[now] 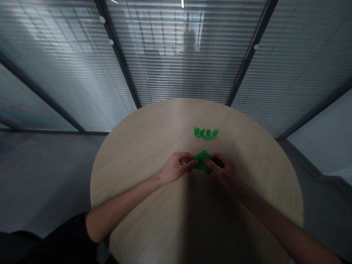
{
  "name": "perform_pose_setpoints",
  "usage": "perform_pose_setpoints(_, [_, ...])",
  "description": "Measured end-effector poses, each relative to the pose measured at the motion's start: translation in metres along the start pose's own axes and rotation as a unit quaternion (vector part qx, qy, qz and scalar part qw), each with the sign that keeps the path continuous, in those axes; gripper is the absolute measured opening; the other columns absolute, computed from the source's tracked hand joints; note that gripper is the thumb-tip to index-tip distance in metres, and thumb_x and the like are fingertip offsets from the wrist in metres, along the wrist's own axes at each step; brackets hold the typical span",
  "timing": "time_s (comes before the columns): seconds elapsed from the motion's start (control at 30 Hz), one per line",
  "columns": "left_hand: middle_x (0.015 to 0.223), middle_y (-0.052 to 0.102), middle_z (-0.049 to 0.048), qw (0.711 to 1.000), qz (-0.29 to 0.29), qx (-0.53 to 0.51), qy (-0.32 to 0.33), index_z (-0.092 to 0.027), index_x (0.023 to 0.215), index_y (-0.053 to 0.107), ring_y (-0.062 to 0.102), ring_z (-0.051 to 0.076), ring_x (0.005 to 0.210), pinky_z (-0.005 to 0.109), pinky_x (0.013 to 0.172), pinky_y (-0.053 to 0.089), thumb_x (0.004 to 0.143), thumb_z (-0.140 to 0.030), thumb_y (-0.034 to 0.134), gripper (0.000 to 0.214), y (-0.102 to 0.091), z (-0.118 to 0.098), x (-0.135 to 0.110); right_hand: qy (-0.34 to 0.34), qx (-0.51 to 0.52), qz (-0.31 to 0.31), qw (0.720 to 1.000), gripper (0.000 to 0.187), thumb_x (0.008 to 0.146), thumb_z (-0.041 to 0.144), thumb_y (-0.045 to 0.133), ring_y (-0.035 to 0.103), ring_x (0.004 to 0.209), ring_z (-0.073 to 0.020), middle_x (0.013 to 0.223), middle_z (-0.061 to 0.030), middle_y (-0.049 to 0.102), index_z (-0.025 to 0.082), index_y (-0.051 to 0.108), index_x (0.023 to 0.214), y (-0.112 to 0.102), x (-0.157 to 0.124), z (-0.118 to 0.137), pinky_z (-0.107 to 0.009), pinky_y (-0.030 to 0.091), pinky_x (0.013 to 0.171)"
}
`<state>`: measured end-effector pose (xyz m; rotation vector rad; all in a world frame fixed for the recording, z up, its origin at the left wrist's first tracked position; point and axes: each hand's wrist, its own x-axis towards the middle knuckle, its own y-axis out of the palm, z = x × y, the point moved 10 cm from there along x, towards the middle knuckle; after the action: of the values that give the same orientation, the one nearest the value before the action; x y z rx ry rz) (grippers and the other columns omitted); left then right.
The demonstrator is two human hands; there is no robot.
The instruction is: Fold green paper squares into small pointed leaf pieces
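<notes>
A green sheet of paper [202, 160], folded into a triangle, lies between my two hands on the round wooden table [154, 146]. My left hand [176, 168] pinches its left corner with thumb and fingers. My right hand [224, 170] holds its right side, fingers curled over the edge. Part of the paper is hidden under my fingers. Farther back on the table lie several small folded green paper pieces [206, 133] in a row, apart from both hands.
The table's curved edge runs close to a glass wall with horizontal blinds [176, 66] and dark frame posts [244, 62]. Grey floor [44, 176] lies to the left and right of the table.
</notes>
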<state>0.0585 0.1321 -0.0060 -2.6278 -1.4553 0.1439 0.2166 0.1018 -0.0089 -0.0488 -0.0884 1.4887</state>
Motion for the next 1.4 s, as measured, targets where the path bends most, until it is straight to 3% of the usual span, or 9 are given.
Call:
perform_pose_setpoints(1.1, [0.074,0.065,0.0028,1.000,-0.004,-0.003,-0.004,-0.013,0.085,0.069,0.061,0.014,0.063,0.025,0.058,0.047,0.087,-0.052,0.069,0.039,-0.001,0.005,0.000,0.005,0.014,-0.007,1.000,0.038,0.076,0.056,0.079,0.063,0.059,-0.0159,0.068,-0.0011,0.065,0.019,0.071,0.080,-0.001,0.001,0.000,-0.026,0.052,0.053])
perform_pose_setpoints(1.27, [0.078,0.066,0.0038,1.000,0.002,-0.012,0.011,-0.013,0.091,0.070,0.060,0.014,0.065,0.026,0.060,0.047,0.088,-0.052,0.069,0.039,0.002,0.001,-0.001,-0.016,-0.014,-0.007,1.000,0.036,0.078,0.054,0.077,0.060,0.058,-0.0154,0.065,-0.0004,0.061,0.019,0.069,0.076,0.001,-0.001,0.004,-0.026,0.050,0.052])
perform_pose_setpoints(1.4, [0.082,0.068,0.0045,0.998,-0.027,0.000,0.054,-0.014,0.095,0.071,0.059,0.015,0.072,0.025,0.063,0.046,0.090,-0.049,0.069,0.035,-0.002,-0.011,-0.004,-0.037,-0.063,0.002,0.997,0.031,0.081,0.049,0.073,0.058,0.059,-0.0152,0.064,-0.0005,0.061,0.018,0.071,0.077,0.005,-0.005,0.009,-0.026,0.047,0.053])
